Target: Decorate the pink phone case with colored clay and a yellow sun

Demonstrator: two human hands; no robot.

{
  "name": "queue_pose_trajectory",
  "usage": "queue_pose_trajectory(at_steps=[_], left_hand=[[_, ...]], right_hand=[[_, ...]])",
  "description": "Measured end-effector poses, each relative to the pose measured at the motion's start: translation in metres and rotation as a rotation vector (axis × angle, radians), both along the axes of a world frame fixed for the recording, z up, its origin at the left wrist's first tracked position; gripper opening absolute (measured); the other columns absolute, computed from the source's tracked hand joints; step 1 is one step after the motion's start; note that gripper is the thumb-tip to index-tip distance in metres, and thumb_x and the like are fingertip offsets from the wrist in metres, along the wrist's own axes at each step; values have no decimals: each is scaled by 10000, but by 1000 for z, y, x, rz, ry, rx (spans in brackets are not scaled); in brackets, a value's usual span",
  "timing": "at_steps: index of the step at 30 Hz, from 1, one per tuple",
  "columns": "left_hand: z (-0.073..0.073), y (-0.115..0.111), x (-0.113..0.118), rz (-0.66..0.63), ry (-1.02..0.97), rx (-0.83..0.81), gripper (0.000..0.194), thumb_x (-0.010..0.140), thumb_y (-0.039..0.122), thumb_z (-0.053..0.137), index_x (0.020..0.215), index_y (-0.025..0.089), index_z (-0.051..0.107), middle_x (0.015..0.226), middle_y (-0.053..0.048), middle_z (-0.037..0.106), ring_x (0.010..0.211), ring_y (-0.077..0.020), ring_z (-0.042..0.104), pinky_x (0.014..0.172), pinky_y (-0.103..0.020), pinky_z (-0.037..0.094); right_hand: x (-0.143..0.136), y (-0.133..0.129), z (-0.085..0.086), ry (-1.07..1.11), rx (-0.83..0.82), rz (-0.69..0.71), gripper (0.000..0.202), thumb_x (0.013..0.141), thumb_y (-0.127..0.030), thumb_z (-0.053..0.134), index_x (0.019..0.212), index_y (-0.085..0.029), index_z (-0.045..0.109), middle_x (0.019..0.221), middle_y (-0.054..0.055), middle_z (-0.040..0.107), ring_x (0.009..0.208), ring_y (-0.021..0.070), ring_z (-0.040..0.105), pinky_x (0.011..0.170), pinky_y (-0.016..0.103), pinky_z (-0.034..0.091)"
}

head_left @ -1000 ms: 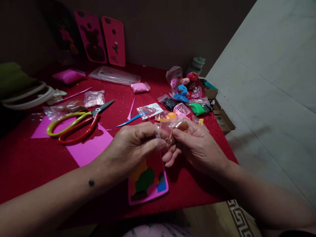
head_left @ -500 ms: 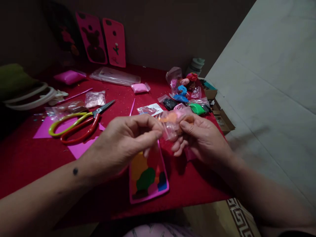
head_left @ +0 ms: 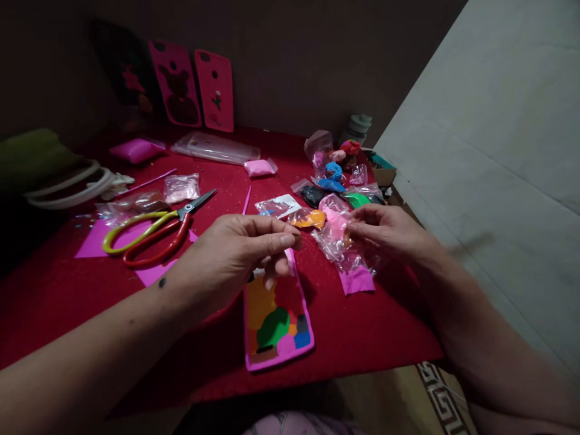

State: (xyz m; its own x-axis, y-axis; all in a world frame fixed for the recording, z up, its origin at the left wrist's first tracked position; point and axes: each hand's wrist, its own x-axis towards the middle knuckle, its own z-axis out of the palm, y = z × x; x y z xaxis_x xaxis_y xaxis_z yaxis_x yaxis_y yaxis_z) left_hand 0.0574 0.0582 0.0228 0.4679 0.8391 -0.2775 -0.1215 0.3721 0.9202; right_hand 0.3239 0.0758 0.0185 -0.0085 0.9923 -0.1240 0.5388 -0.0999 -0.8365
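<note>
Over the phone case (head_left: 276, 326), my left hand (head_left: 244, 248) is closed in a pinch. What it pinches, if anything, is too small to name. The case has a pink rim and patches of yellow, red, green, blue and pink, and my left hand hides its upper part. To the right, my right hand (head_left: 385, 232) has its fingers closed on a clear plastic bag (head_left: 338, 244), low over the table. A bag of pink clay (head_left: 335, 211) and a bag of orange clay (head_left: 312, 218) lie beside it. Under the clear bag shows a pink sheet piece (head_left: 357, 280).
Scissors (head_left: 158, 232) with yellow and red handles lie at left on pink sheets (head_left: 93, 241). Bags of black clay (head_left: 312, 193) and green clay (head_left: 357, 199) sit at right. Decorated pink cases (head_left: 215, 90) lean on the back wall. A bottle (head_left: 357, 128) stands behind.
My hands have moved apart. The clear bag, held up between them before, is now lower and to the right in my right hand. The orange and pink clay bags show more fully.
</note>
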Motion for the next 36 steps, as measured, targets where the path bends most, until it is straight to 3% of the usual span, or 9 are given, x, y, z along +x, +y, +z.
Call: queue_pose_trajectory(at_steps=[3,5,9,11,17,22,25,29,36], left_hand=[[1,-1,1,-20,-11,-49,103,821,236,700,813,136,718,546,-14,654,416,-74,535,423,-163,417],[1,-2,1,-35,-15,-64,114,826,240,699,822,129,724,555,-19,660,418,-73,542,429,-159,420],[1,-4,3,-77,-54,-98,110,835,242,691,839,139,729,555,-10,656,419,-70,549,438,-152,417],[-1,-5,3,-106,-82,-92,137,848,240,675,767,136,712,540,-5,641,418,-63,544,455,-149,423],[-6,-3,1,-179,-146,-125,158,851,182,631,723,116,695,513,-4,607,399,-57,532,430,-137,424],[2,2,-3,-57,-170,-105,100,816,146,662,839,121,756,569,0,601,430,-61,509,398,-155,434],[16,6,-6,21,-143,15,110,783,143,687,857,129,768,610,-9,626,438,-69,510,395,-178,426],[29,11,-6,147,-65,131,95,766,92,663,790,107,754,608,-24,642,460,-80,532,436,-194,435],[4,20,-11,238,-27,167,79,746,122,702,797,106,761,622,-12,645,446,-61,531,432,-171,405]], right_hand=[[-6,-8,6,-440,467,-47,149,770,-269,706,881,-173,678,755,57,652,639,178,572,578,307,453],[-17,-19,14,-486,686,-18,126,833,-246,653,926,-166,681,887,89,670,742,197,602,668,339,483],[-49,-42,28,-269,640,339,299,869,-240,665,1164,-197,642,973,71,682,818,189,645,738,328,533],[-62,-47,29,-302,734,454,358,883,-220,650,1239,-218,612,1034,72,685,880,192,650,783,324,541],[-75,-44,16,-306,867,503,161,930,-187,570,1004,-190,714,855,67,704,768,171,646,685,293,537],[-77,-42,19,6,736,306,116,890,-151,634,898,-211,733,834,30,719,766,152,654,725,291,535],[-79,-38,24,298,412,150,36,849,-223,694,850,-203,724,720,-3,677,596,120,601,560,257,505],[-82,-31,21,632,49,116,94,781,-228,755,773,-175,678,655,-24,640,505,83,555,471,206,461],[-87,-23,-3,857,-160,102,149,726,-201,800,715,-138,665,649,-12,673,499,71,600,453,158,471]])
